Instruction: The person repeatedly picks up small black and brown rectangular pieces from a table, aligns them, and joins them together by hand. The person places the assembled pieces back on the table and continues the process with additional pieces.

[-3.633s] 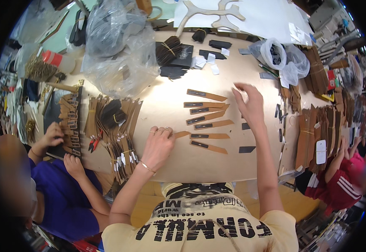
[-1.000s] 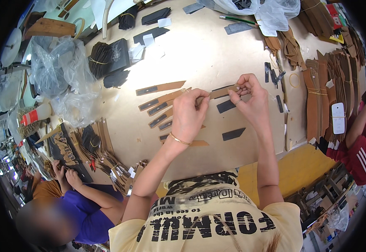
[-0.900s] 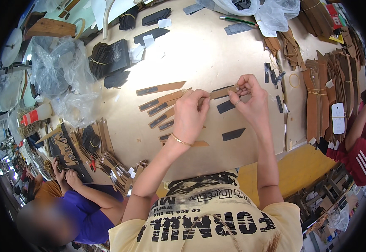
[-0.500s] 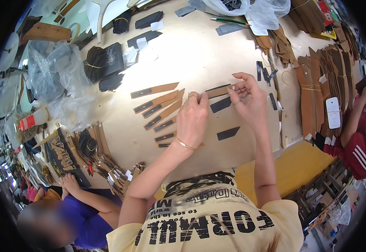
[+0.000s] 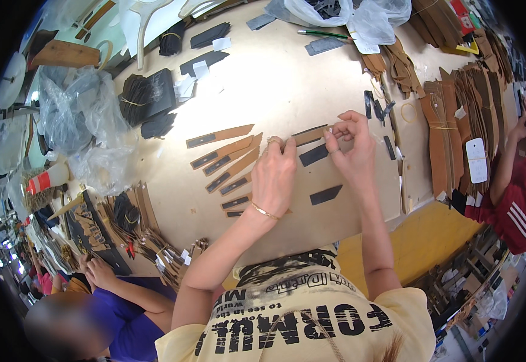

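A narrow brown leather strip with a black upper edge (image 5: 311, 135) spans the gap between my hands, just above the table. My left hand (image 5: 275, 175) has its fingers curled down over the strip's left end, pinching it. At its right end, the thumb and fingers of my right hand (image 5: 354, 148) close on the tip; the remaining fingers are bent loosely. Fanned out left of my left hand lie several pointed brown leather strips (image 5: 229, 134), each with a small black piece on it. Close below my right hand are a dark strip (image 5: 314, 155) and a dark pointed piece (image 5: 325, 195).
Bundled brown leather pieces (image 5: 441, 123) stand at the right edge. Dark stacks (image 5: 157, 96) and clear plastic bags (image 5: 70, 114) sit to the left. A pencil (image 5: 326, 34) lies at the back. Co-workers sit at left, in a purple sleeve (image 5: 133, 317), and at right.
My right hand's fingers have come down and drawn in a little at the strip's right end. My left hand stays on the strip. The left co-worker's hands have shifted slightly.
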The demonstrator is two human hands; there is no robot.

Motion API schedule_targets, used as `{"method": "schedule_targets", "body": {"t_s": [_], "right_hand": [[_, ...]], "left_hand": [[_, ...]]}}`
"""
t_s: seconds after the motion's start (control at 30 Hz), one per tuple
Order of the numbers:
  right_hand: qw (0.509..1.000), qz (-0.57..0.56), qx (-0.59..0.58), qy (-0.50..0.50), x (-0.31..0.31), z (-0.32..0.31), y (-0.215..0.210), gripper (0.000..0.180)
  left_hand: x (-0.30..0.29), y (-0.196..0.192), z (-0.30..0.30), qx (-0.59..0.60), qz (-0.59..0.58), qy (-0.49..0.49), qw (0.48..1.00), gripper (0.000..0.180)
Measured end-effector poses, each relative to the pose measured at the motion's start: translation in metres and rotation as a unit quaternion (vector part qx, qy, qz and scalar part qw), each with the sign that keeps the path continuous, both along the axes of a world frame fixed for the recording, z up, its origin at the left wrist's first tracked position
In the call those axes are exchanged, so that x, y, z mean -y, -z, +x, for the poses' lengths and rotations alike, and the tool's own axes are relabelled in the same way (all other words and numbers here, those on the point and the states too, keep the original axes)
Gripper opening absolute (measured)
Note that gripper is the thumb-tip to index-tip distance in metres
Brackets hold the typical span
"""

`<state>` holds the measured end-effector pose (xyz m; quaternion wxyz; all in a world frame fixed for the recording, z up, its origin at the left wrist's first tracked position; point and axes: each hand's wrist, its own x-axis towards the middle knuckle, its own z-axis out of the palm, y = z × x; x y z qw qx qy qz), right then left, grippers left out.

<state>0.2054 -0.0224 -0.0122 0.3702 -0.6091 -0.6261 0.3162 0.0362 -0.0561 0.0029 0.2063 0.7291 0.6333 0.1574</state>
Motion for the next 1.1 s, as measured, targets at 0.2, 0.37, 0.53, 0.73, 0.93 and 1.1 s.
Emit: {"method": "schedule_targets", "body": {"t_s": [0.2, 0.37, 0.53, 0.73, 0.93, 1.1], "right_hand": [[1.000, 0.018, 0.006, 0.014, 0.004, -0.006, 0.004, 0.029], [0.994, 0.074, 0.081, -0.004, 0.009, -0.009, 0.012, 0.024], [0.972, 0.104, 0.210, 0.004, 0.020, -0.016, 0.009, 0.030], [0.912, 0.079, 0.402, -0.031, 0.033, -0.025, -0.019, 0.038], [0.975, 0.024, 0.201, -0.097, 0.034, -0.052, -0.021, 0.045], [0.990, -0.013, 0.131, -0.044, 0.022, -0.062, -0.010, 0.048]], "left_hand": [[0.000, 0.004, 0.001, 0.000, 0.019, -0.019, 1.000, 0.031], [0.001, 0.005, 0.002, -0.009, 0.022, -0.019, 1.000, 0.030], [-0.004, 0.004, -0.002, -0.012, 0.014, -0.019, 1.000, 0.025], [-0.013, 0.000, -0.020, 0.086, -0.033, -0.035, 0.995, 0.023], [-0.020, -0.004, -0.026, 0.194, -0.076, -0.077, 0.975, 0.025], [-0.024, -0.005, -0.027, 0.264, -0.061, -0.100, 0.957, 0.030]]}}
